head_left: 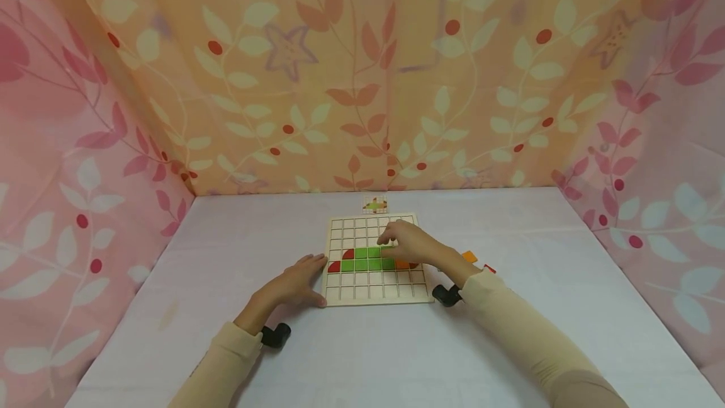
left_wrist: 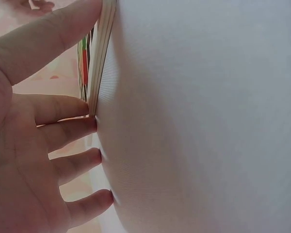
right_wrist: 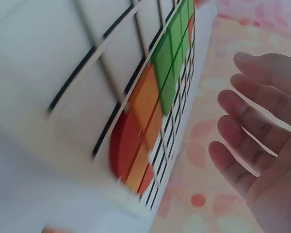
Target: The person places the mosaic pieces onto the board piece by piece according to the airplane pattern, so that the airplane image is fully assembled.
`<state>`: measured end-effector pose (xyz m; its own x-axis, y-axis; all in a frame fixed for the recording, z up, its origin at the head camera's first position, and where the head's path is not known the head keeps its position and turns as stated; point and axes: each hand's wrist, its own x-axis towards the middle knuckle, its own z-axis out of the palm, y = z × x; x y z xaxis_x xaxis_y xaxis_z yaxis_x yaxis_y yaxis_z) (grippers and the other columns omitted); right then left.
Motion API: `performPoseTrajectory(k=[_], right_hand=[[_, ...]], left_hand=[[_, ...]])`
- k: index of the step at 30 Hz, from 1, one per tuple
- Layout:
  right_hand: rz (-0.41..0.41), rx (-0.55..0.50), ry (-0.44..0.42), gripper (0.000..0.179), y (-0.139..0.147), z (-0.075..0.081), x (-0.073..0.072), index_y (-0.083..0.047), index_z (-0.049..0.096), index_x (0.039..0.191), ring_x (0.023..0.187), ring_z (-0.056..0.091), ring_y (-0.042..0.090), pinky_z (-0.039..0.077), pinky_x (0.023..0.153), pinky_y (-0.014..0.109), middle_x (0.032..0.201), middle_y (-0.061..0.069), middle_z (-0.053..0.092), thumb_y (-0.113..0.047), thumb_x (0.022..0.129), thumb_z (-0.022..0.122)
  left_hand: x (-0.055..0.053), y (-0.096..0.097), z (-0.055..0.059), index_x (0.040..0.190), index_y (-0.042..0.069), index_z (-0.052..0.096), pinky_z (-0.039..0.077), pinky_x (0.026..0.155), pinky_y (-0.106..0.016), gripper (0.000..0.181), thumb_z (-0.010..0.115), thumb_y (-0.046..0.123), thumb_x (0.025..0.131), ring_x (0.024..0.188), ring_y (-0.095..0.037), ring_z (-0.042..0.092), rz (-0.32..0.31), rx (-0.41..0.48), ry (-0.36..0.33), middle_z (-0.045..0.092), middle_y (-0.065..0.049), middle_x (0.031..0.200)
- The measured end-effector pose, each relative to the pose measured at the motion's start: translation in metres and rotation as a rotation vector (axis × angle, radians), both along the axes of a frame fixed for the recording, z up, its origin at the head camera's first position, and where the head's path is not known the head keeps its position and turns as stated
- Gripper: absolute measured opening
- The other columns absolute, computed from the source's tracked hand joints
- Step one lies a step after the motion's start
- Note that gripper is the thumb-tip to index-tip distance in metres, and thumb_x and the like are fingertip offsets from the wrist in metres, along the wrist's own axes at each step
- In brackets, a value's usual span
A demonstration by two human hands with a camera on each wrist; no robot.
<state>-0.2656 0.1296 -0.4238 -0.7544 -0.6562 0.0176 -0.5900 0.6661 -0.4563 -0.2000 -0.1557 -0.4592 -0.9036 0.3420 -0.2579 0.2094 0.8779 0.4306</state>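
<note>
A wooden grid board point(head_left: 362, 291) lies on the table, with green tiles point(head_left: 362, 264), red rounded pieces point(head_left: 335, 266) and an orange tile point(head_left: 403, 264) set in its squares. My left hand point(head_left: 297, 282) is spread along the board's left edge. In the left wrist view, its thumb and fingertips touch the board's side and the table. Above the board's middle hovers my right hand point(head_left: 410, 241), fingers loosely bent. The right wrist view shows that hand point(right_wrist: 266, 121) apart from the tiles point(right_wrist: 145, 99), holding nothing. Part of the tile rows is hidden beneath it in the head view.
A small card point(head_left: 375, 204) with a coloured grid picture lies just behind the board. Loose pieces, among them an orange one point(head_left: 469, 257) and a red one point(head_left: 489, 269), lie right of the board by the right forearm. Patterned cloth walls point(head_left: 340, 112) enclose the white table point(head_left: 226, 232).
</note>
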Motion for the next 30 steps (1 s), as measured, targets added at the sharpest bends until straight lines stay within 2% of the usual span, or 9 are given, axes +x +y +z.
performPoseTrajectory(k=[8,15,22,26,30], right_hand=[[-0.063,0.013,0.016,0.025,0.036,0.001,0.002,-0.006,0.075,0.108,0.097,0.060,0.022,0.051,0.088,0.039,0.103,0.005,0.070,-0.020,0.088,0.071],[-0.167,0.023,-0.060,0.024,0.065,-0.002,0.007,-0.006,0.075,0.107,0.093,0.059,0.020,0.052,0.085,0.039,0.100,0.005,0.070,-0.019,0.086,0.071],[-0.257,0.078,-0.144,0.025,0.086,-0.011,0.008,-0.004,0.075,0.106,0.092,0.059,0.020,0.053,0.088,0.041,0.101,0.006,0.069,-0.015,0.085,0.069],[-0.245,0.126,-0.146,0.025,0.093,-0.013,0.012,-0.003,0.075,0.104,0.088,0.059,0.019,0.053,0.086,0.041,0.098,0.005,0.068,-0.011,0.081,0.073],[-0.193,0.157,-0.105,0.020,0.098,-0.015,0.017,-0.003,0.075,0.098,0.082,0.057,0.017,0.054,0.081,0.038,0.091,0.004,0.065,-0.008,0.078,0.074]], left_hand=[[-0.002,0.001,0.002,0.150,0.006,0.036,0.023,0.115,-0.064,0.096,0.086,0.028,0.072,0.150,-0.038,0.020,0.008,-0.006,-0.013,0.033,-0.013,0.158],[-0.002,0.001,0.001,0.150,0.005,0.035,0.023,0.115,-0.063,0.096,0.086,0.027,0.072,0.150,-0.038,0.020,0.006,0.001,-0.016,0.032,-0.014,0.158],[-0.002,0.002,0.001,0.150,0.005,0.036,0.023,0.116,-0.063,0.097,0.086,0.029,0.071,0.150,-0.037,0.020,0.012,0.000,-0.019,0.033,-0.013,0.158],[-0.002,0.002,0.001,0.150,0.005,0.036,0.023,0.115,-0.063,0.097,0.086,0.029,0.071,0.149,-0.038,0.020,0.013,0.005,-0.021,0.033,-0.013,0.158],[-0.002,0.002,0.001,0.150,0.005,0.036,0.023,0.115,-0.063,0.097,0.086,0.029,0.071,0.149,-0.038,0.020,0.008,0.005,-0.016,0.033,-0.014,0.158]])
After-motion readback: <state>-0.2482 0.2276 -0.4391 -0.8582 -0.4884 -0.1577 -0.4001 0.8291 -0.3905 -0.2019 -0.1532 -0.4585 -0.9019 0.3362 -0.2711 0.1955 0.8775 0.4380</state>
